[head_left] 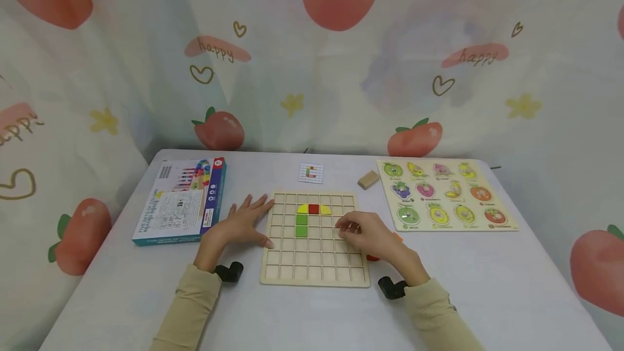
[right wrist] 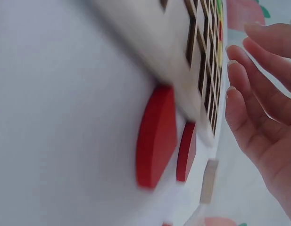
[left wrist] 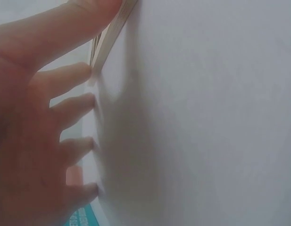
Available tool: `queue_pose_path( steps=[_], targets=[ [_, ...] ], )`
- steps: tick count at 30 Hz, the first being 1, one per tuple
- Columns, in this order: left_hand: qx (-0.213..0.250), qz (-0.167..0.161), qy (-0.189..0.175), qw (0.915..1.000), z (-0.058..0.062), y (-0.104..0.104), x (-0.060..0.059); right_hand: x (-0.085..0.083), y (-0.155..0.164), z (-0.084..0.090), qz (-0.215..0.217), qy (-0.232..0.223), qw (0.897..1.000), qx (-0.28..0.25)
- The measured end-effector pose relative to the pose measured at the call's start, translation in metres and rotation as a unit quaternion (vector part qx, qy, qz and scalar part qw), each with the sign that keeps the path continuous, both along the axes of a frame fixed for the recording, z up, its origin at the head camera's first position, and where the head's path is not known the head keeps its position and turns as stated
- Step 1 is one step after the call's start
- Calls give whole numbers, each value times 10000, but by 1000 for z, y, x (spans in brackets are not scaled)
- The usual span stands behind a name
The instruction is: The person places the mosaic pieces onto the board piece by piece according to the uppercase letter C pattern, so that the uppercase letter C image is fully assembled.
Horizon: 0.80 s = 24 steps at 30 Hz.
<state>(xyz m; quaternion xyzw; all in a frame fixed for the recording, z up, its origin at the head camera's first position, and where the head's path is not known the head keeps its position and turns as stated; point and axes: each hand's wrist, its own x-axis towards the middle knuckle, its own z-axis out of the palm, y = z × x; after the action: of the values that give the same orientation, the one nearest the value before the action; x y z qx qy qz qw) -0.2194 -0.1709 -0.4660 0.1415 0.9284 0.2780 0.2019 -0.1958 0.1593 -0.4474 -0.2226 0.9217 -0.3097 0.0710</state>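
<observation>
A wooden grid board (head_left: 316, 275) lies mid-table. In its upper cells sit a yellow rounded piece (head_left: 303, 209), a red square (head_left: 313, 209) and another yellow rounded piece (head_left: 325, 210); two green squares (head_left: 301, 231) run down below the left one. With fingers spread, my left hand (head_left: 239, 223) touches the board's left edge by thumb and fingertip. Over the board's right side hovers my right hand (head_left: 363, 232), its fingers loosely bent; no piece shows in it in the right wrist view. Two red pieces (right wrist: 157, 139) with curved sides lie beside the board there.
A small pattern card (head_left: 311, 173) lies behind the board, with a wooden block (head_left: 368, 179) to its right. At the back right is a fruit puzzle board (head_left: 448, 194); a boxed set (head_left: 180, 202) lies at left. An orange piece (head_left: 397, 237) peeks out behind my right hand.
</observation>
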Motion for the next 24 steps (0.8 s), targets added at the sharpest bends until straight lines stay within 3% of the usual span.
queue_pose_path(
  steps=[9,24],
  targets=[
    [-32,-9,18,10000,0,2,2,10,32,2,-428,-164,9987,225],
    [44,-79,0,10000,2,-1,2,15,76,4,-445,272,9977,440]
  ],
)
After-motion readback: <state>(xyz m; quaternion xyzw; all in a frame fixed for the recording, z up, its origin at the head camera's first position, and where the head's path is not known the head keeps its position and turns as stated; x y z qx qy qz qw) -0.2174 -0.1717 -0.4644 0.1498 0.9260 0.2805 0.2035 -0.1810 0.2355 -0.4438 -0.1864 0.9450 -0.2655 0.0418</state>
